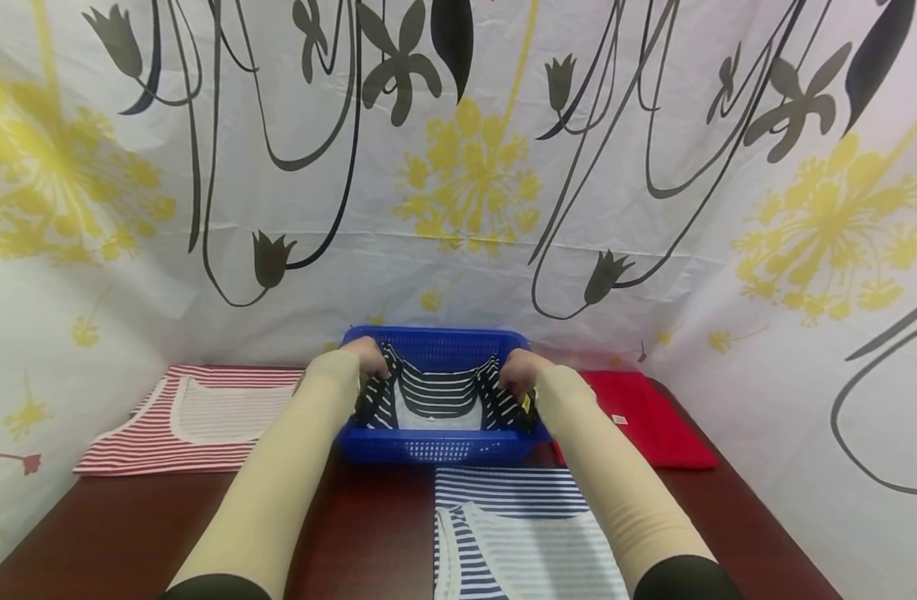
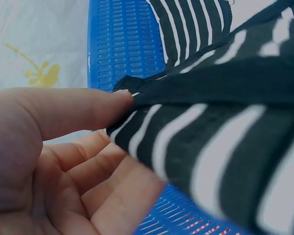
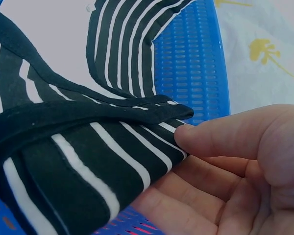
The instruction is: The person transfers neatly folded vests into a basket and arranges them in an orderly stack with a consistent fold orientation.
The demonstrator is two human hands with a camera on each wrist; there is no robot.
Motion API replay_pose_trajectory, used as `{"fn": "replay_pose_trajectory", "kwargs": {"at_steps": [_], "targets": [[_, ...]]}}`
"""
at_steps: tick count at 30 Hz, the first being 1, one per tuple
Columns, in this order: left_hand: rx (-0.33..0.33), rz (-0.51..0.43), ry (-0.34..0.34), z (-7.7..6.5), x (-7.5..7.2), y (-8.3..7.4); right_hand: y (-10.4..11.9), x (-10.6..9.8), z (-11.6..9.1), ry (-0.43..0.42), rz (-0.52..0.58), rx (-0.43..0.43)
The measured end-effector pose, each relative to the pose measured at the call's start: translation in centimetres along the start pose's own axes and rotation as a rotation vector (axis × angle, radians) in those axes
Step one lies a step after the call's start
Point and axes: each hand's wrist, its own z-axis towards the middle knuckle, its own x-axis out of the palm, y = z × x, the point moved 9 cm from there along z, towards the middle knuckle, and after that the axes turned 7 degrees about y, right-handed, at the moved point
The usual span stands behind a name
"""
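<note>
A black-and-white striped shirt (image 1: 439, 392) hangs between my two hands over the blue plastic basket (image 1: 436, 446). My left hand (image 1: 367, 357) pinches one shoulder of it between thumb and fingers, as the left wrist view shows on the striped cloth (image 2: 186, 142). At the opposite shoulder my right hand (image 1: 522, 371) pinches the shirt, its thumb on the dark trim edge in the right wrist view (image 3: 103, 142). The neckline sags between the hands, with a pale inside part of the shirt showing. How far the lower part reaches into the basket is hidden by the front wall.
A red-and-white striped shirt (image 1: 151, 421) lies flat on the dark table (image 1: 368, 525) at the left. A blue-and-white striped shirt (image 1: 518, 492) lies in front of the basket. Folded red cloth (image 1: 653, 421) sits at the right. A patterned curtain (image 1: 458, 283) hangs behind.
</note>
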Motion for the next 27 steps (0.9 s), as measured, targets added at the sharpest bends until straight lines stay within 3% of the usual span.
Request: {"fn": "replay_pose_trajectory", "kwargs": {"at_steps": [12, 18, 27], "targets": [[-0.009, 0.046, 0.041, 0.2, 0.4, 0.1, 0.3, 0.1, -0.3, -0.003, -0.046, -0.009], [-0.025, 0.062, 0.057, -0.3, 0.7, 0.1, 0.6, 0.4, -1.0, 0.025, -0.004, -0.009], [-0.066, 0.02, 0.077, -1.0, 1.1, 0.4, 0.9, 0.9, -1.5, 0.071, -0.005, -0.007]]}}
